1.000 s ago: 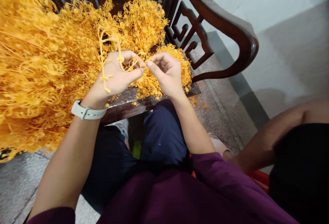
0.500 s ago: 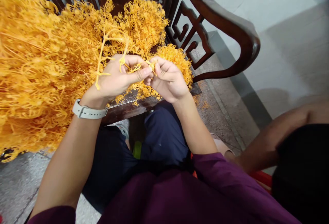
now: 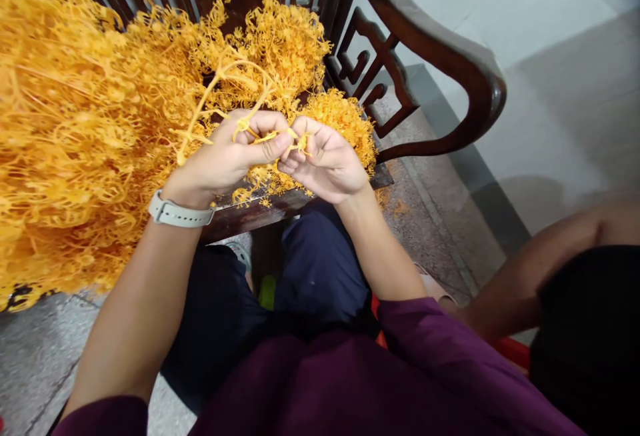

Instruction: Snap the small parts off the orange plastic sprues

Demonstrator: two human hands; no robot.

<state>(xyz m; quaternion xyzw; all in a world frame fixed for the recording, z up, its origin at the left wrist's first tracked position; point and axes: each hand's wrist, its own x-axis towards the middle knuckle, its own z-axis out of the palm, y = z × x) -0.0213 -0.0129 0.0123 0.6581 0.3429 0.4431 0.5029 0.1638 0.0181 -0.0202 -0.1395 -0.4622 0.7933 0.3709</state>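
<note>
- A thin orange branching sprig (image 3: 219, 95), forked, with fine curling side twigs, runs across 2 hands, its longer branches rising up and to the left above the left hand.
- Its middle is hidden behind the fingers, and its far tips blend into the same-coloured heap, so its full length is hard to make out. Its exact plant or material is also unclear.
- The left hand (image 3: 225, 155) is curled closed, pinching the sprig between thumb and fingers.
- The right hand (image 3: 325, 163) is also curled, its fingertips gripping the sprig's short end, just beside the left thumb.
- Both hands hover over a heap of orange branches (image 3: 85, 143), piled on a dark wooden bench (image 3: 440, 69).
- A pale watch (image 3: 180, 216) circles the left wrist.
</note>
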